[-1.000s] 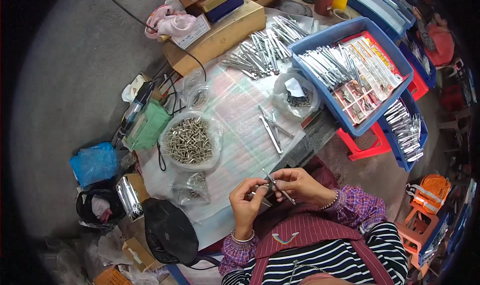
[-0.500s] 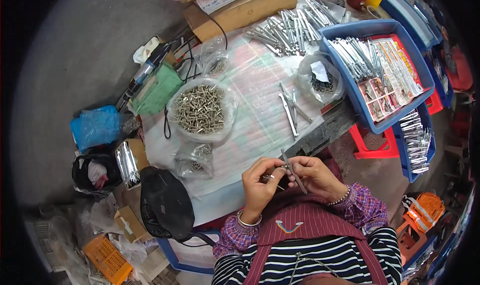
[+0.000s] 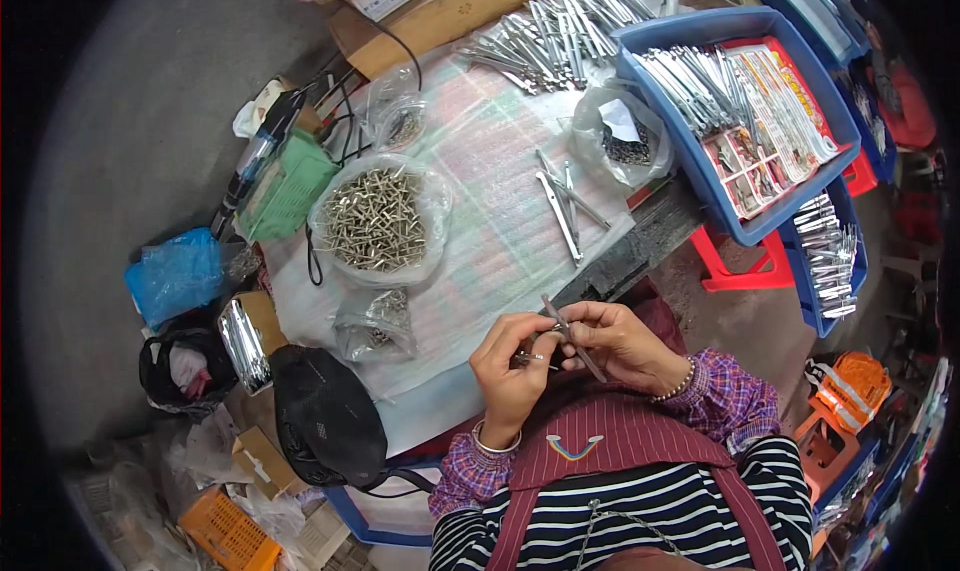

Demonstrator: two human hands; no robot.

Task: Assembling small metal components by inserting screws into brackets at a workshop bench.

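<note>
My left hand (image 3: 512,367) and my right hand (image 3: 632,349) meet at the table's near edge, in front of my apron. Between the right thumb and fingers is a slim grey metal strip (image 3: 578,343), held aslant. The left fingertips pinch a small metal piece against it; its shape is mostly hidden by the fingers. Beyond the hands lie a few slim silver metal legs (image 3: 566,209), like drawing compass parts. Left of these stands a clear bag of short metal pins (image 3: 375,221). A smaller clear bag (image 3: 374,323) of little parts sits nearer.
A heap of silver compass-like pieces (image 3: 550,39) lies at the back. To the right, a blue tray (image 3: 740,233) holds more of them and a printed card, above a red stool (image 3: 745,271). A black cap-like item (image 3: 325,411) and green basket (image 3: 290,186) line the left side.
The view has shifted slightly, so the table's things appear farther left and higher. Both hands stay together on the metal strip, with small finger movements.
</note>
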